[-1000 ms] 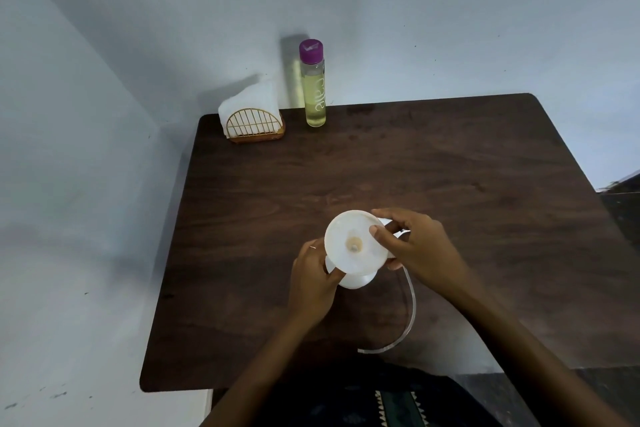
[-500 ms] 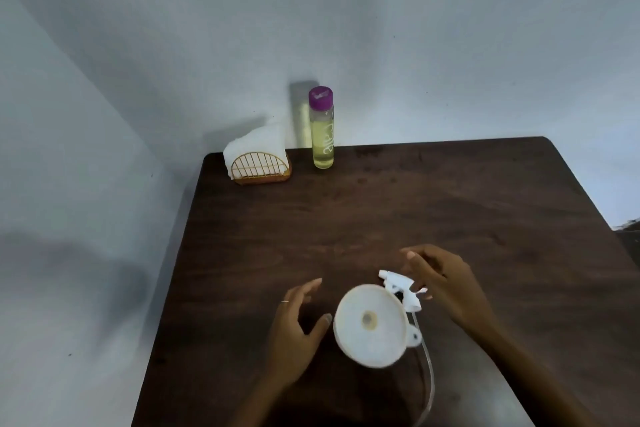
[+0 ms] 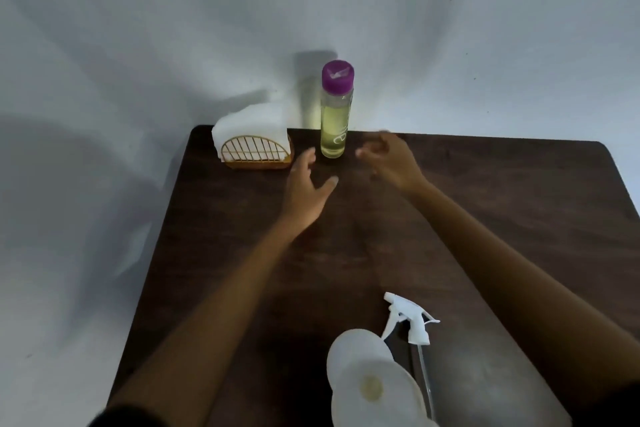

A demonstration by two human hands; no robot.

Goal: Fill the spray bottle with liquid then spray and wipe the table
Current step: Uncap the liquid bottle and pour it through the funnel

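A clear bottle of yellow liquid (image 3: 334, 121) with a purple cap stands at the back edge of the dark wooden table (image 3: 485, 204). My left hand (image 3: 306, 184) is open just left of its base, and my right hand (image 3: 389, 159) is open just right of it; neither touches it. Near the front edge stands the white spray bottle with a white funnel (image 3: 372, 388) in its neck. The white trigger sprayer head (image 3: 410, 319) with its thin tube lies on the table beside it.
A gold wire napkin holder (image 3: 256, 152) with white napkins sits at the back left corner, close to my left hand. Pale walls close the table in at the back and left.
Both hands let go of the funnel and the sprayer head and reached forward to either side of the yellow liquid bottle. The view moved closer to the table's back.
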